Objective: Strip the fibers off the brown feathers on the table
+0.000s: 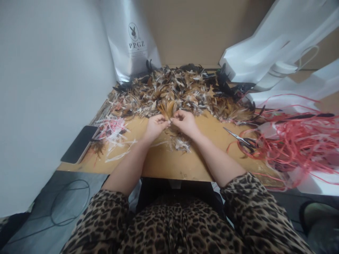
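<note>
A small bunch of golden-brown feathers stands upright between my two hands, its base pinched in the fingertips. My left hand grips it from the left, and my right hand from the right, with the fingertips almost meeting. Just beyond them spreads a large heap of brown, black and white feathers. Some loose feather fluff lies on the table below my right hand. Whatever the fingertips cover at the base of the bunch is hidden.
On the wooden table, a phone and white-pink strips lie left. Scissors rest right, beside a tangle of red plastic strips. A silver bag stands behind; a white wall borders the left.
</note>
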Motion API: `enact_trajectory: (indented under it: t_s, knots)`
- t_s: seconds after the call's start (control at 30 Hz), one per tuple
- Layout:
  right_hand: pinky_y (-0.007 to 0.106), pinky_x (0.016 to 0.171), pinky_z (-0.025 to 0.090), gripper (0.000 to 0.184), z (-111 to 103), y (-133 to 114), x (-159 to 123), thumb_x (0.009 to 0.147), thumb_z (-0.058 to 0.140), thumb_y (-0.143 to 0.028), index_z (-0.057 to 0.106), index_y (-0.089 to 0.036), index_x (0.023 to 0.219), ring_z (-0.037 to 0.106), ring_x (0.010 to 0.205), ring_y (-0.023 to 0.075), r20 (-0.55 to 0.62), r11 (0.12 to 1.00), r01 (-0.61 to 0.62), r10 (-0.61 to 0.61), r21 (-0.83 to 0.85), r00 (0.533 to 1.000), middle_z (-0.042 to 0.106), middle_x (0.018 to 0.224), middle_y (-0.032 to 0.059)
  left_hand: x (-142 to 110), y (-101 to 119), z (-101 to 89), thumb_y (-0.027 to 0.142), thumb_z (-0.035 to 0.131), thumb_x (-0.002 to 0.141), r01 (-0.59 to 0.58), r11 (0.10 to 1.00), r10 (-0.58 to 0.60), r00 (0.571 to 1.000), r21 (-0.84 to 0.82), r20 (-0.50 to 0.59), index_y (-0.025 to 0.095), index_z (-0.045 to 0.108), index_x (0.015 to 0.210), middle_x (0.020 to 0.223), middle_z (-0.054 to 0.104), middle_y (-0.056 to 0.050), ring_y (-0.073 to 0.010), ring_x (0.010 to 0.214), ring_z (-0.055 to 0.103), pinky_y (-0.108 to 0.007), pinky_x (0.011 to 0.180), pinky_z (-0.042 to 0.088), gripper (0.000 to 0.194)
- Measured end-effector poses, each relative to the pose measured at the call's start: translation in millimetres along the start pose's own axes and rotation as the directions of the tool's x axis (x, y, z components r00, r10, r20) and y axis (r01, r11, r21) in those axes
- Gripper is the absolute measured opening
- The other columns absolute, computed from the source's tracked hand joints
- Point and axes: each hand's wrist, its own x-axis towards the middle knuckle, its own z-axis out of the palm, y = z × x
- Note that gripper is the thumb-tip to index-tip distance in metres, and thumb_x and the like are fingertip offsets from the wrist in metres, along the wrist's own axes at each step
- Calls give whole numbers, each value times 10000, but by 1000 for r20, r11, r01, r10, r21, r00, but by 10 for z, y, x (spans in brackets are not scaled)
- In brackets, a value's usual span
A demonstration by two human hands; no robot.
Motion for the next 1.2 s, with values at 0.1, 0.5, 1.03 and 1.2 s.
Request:
enact_trajectory:
  t_s: [0.1, 0.5, 1.03, 1.2]
  knots:
    - [230, 520, 376, 156, -16, 2, 17, 612, 669, -288, 563, -175, 636, 492, 518, 95, 55, 982, -91, 83, 166, 995, 576, 569, -36, 1, 16, -12, 334, 831, 517, 42, 999, -42, 999, -34, 14, 129, 621, 650, 595, 659, -9, -89, 548, 602, -208, 583, 486, 322]
    - [233, 587, 460, 315, 68, 169, 37, 556, 791, -370, 576, -173, 676, 556, 526, 84, 184, 804, -259, 188, 535, 965, 606, 563, -45, 6, 23, -98, 271, 798, 612, 219, 945, -183, 970, -244, 160, 111, 664, 763, 699, 699, -37, -72, 619, 643, -176, 654, 508, 258]
    - [243, 544, 429, 178, 50, 72, 0, 632, 681, -334, 587, -185, 651, 536, 527, 106, 11, 967, -110, 110, 228, 994, 606, 582, -19, -16, 100, 14, 344, 799, 592, 15, 999, -16, 999, -31, -28, 143, 573, 634, 587, 645, 1, -88, 568, 606, -212, 598, 468, 306]
    - [235, 546, 422, 220, 103, 78, -8, 604, 694, -339, 534, -194, 642, 516, 510, 95, -23, 939, -151, 166, 310, 986, 561, 551, -48, 2, 56, -27, 359, 770, 628, 20, 997, -22, 1000, -78, -22, 134, 642, 720, 651, 683, -21, -86, 603, 625, -215, 645, 495, 275]
